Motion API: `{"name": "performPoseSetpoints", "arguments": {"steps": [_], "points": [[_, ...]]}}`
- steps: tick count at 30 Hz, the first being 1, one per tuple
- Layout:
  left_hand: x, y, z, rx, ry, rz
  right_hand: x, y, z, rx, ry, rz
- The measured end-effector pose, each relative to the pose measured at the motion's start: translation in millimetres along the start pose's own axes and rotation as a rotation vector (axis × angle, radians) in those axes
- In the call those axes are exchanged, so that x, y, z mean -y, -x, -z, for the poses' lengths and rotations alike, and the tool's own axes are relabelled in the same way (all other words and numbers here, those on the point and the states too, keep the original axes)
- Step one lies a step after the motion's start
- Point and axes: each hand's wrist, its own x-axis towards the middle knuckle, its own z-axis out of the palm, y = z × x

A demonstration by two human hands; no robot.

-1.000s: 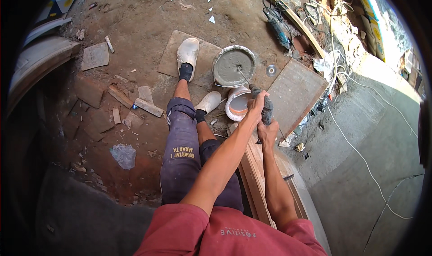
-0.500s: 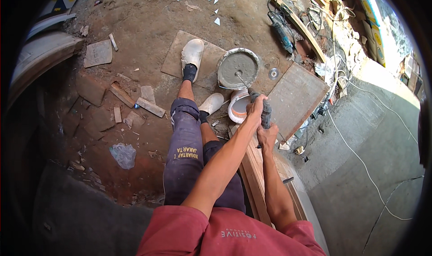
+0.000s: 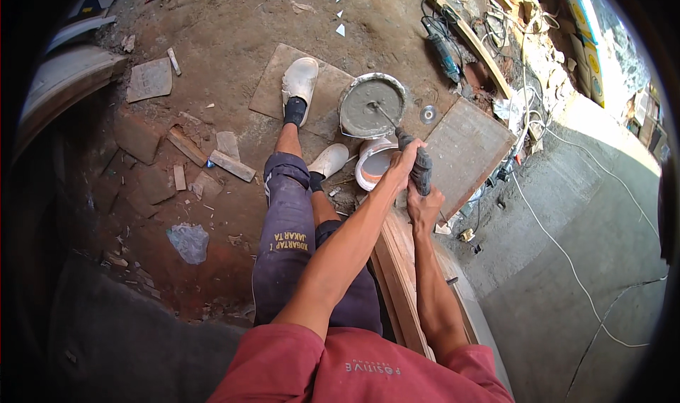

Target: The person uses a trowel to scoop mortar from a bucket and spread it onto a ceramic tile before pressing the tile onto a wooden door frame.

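Note:
Both my hands hold a dark power drill (image 3: 422,171) with a long mixing rod (image 3: 386,115). My left hand (image 3: 406,159) is wrapped round the drill's front part, and my right hand (image 3: 426,208) grips its rear end. The rod slants down into a bucket (image 3: 345,122) of wet grey cement mix (image 3: 368,97), and its lower end is hidden in the mix. Ripples ring the spot where it enters. Nearer to me, beneath the drill, stands a smaller white bucket (image 3: 367,181) with an orange band and greyish liquid inside.
My shod feet (image 3: 300,78) are left of the buckets, one on a flat tile (image 3: 269,91). Right of them lie a large board (image 3: 473,151), a metal disc (image 3: 428,114) and a teal angle grinder (image 3: 440,49). Planks (image 3: 397,261) run beside my legs. A white cable (image 3: 559,241) crosses the grey floor.
The rod's entry point in the mix has shifted slightly farther away and left, with the drill tilting along. Both hands keep their hold. The whole view has shifted a little.

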Motion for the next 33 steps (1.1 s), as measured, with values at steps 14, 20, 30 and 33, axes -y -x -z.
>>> {"name": "performPoseSetpoints", "arguments": {"steps": [14, 20, 30, 33], "points": [[16.2, -3.1, -24.0, -0.07, -0.077, 0.034, -12.0, -3.5, 15.8, -0.036, -0.022, -0.036], [31.5, 25.0, -31.3, -0.16, -0.089, 0.028, -33.1, 17.0, 21.5, -0.011, -0.071, -0.041], [36.7, 14.5, -7.1, -0.299, -0.027, -0.037, -24.8, 27.1, 0.6, 0.033, -0.04, -0.051], [16.2, -2.6, 5.3, -0.219, -0.026, -0.074, -10.6, 14.2, -16.3, 0.032, -0.049, -0.006]]}}
